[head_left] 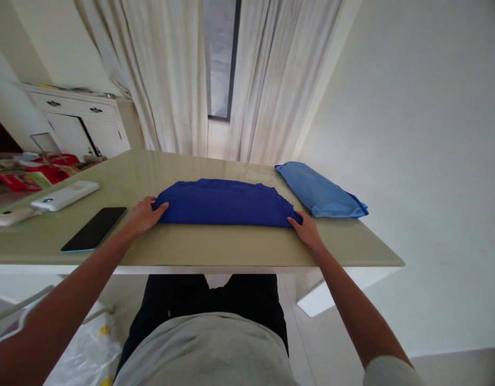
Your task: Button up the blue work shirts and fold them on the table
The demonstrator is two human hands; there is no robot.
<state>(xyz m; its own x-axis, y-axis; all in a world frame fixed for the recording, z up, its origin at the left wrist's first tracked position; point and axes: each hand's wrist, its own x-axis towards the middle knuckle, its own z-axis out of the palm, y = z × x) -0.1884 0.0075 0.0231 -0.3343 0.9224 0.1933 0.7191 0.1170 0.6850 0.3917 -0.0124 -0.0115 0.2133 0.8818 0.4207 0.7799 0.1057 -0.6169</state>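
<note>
A dark blue folded cloth lies flat on the table in front of me, its long straight edge towards me. My left hand pinches its left end, thumb on top and fingers at the edge or beneath. At the opposite end my right hand grips the right corner in the same way. The fingertips under the cloth are partly hidden. Beyond my right hand lies a light blue folded cloth with darker blue showing at its edges; neither hand touches it.
A black tablet or phone rests left of my left hand. Further left are a white power strip and a white plug on the table. A wall borders the right side; curtains hang behind.
</note>
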